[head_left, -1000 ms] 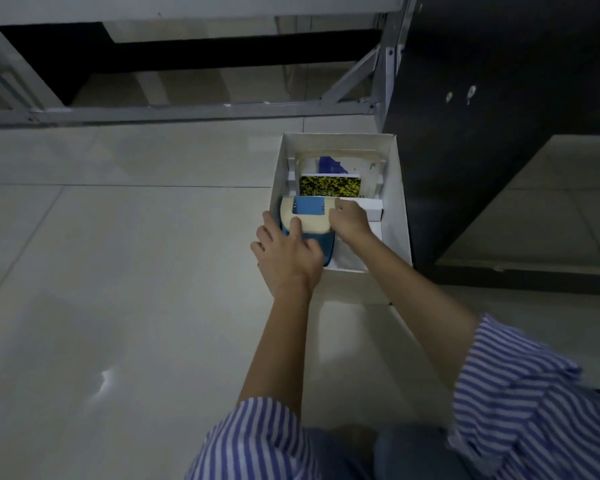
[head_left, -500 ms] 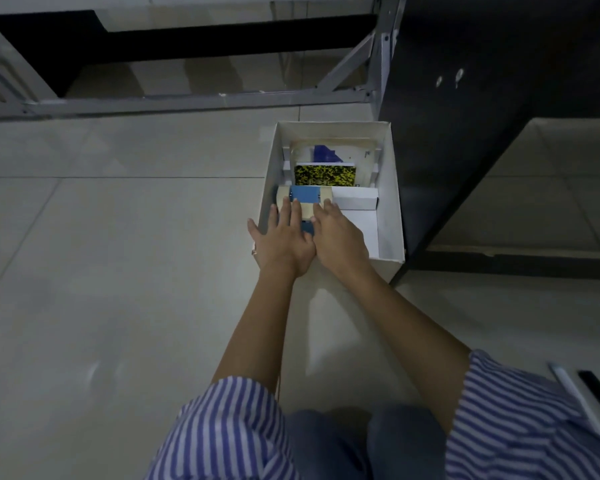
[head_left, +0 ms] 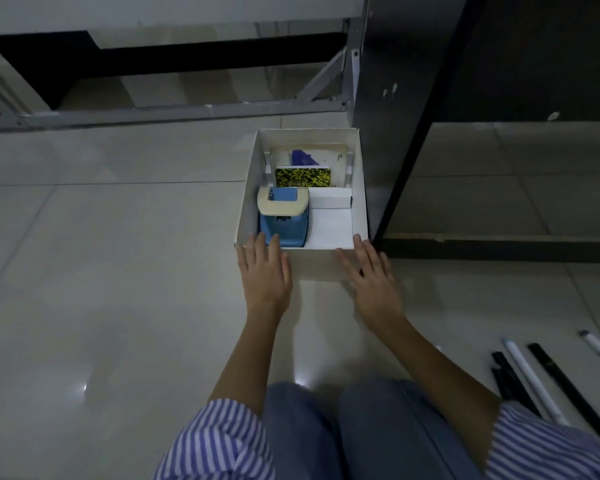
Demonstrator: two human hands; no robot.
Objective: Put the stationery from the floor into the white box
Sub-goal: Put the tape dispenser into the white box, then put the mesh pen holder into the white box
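Observation:
The white box (head_left: 360,188) stands on the tiled floor beside a dark cabinet. Inside it, at the near left, sits a blue and cream hole punch (head_left: 284,212). Behind that lies a yellow-black patterned notebook (head_left: 302,177), with a small white box (head_left: 329,198) to the right. My left hand (head_left: 264,271) rests flat against the box's near wall at its left corner, fingers apart, holding nothing. At the right corner of the same wall lies my right hand (head_left: 369,275), also flat and empty.
A dark cabinet (head_left: 465,98) stands right of the box. A grey metal frame (head_left: 174,110) runs along the floor behind it. Several black and white pens or rods (head_left: 534,379) lie on the floor at the lower right. My knees (head_left: 354,427) are at the bottom.
Both hands have let go of the hole punch and drawn back out of the box. They have spread apart to the two near corners. The punch stays inside.

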